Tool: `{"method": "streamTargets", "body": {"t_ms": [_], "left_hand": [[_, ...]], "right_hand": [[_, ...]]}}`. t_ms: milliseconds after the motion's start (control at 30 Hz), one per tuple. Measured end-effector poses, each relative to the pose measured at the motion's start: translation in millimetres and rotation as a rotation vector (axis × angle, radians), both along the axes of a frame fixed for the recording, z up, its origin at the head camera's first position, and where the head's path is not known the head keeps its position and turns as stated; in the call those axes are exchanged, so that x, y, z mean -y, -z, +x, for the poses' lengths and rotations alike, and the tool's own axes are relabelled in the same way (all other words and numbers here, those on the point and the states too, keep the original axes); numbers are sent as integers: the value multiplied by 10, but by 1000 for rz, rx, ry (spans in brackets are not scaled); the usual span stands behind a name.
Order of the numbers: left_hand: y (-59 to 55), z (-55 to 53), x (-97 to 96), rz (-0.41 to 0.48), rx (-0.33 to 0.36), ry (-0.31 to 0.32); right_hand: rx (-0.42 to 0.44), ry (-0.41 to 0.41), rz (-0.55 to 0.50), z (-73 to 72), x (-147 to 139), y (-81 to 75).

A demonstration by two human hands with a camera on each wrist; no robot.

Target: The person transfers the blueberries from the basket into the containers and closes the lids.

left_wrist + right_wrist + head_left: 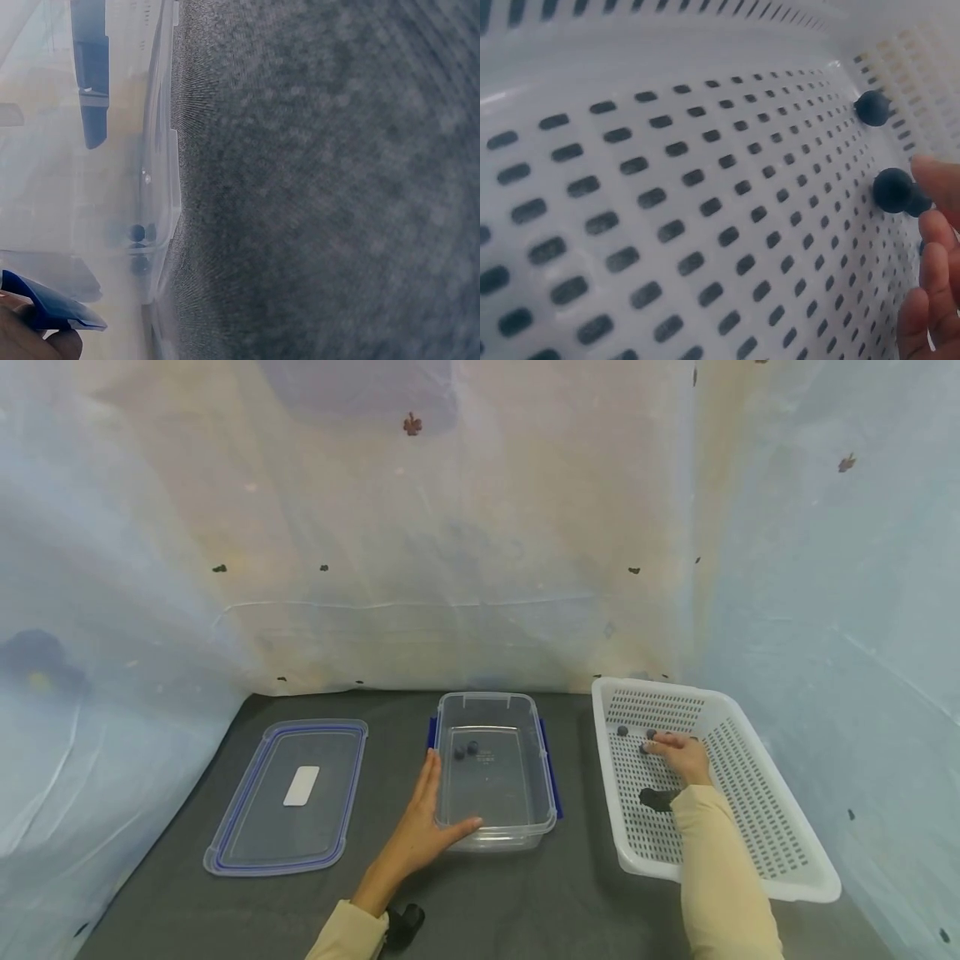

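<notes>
A clear plastic container (517, 831) with blue side latches stands in the middle, two small dark blue balls like blueberries (472, 747) on its floor. My left hand (416, 831) rests against its left side, fingers straight and thumb along the front rim. In the left wrist view, fingers (64, 341) show beside a blue latch (56, 304). Inside the white slotted basket (780, 777), my right hand (684, 760) reaches low, its fingertips right at the blueberries. From the right wrist, one blueberry (892, 190) sits beside the fingertips and another blueberry (872, 108) lies farther off.
The container's clear lid (262, 827), with a blue seal and a white label (302, 786), lies flat at the left. Dark grey cloth (577, 902) covers the table. Patterned plastic sheeting (480, 543) hangs at the back and sides.
</notes>
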State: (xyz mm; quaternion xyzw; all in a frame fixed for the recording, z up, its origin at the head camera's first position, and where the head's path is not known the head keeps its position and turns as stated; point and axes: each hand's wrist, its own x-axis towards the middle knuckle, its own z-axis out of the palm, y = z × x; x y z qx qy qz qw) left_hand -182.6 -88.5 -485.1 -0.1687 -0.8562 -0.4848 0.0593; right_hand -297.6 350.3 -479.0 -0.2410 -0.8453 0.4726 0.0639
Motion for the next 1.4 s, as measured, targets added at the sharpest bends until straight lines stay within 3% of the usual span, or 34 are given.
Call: {"method": "streamTargets", "body": {"t_ms": [233,633,800,933,1167,1400], "left_hand": [[5,-1,-1,-1,9,7],[-11,7,-13,4,28,19],[-27,0,-12,5,22,19],[-19,7,-6,8,30,20],[-10,12,4,9,39,16],[-8,10,-1,8,32,10]], "right_hand": [[-14,25,0,13,16,53],[0,-67,150,63,6,46],[-10,-43,121,17,4,56],[-27,-33,39,-20,-3,50],[-26,-42,-8,-80,52,-170],[-113,-80,-32,-55,151,-454]]}}
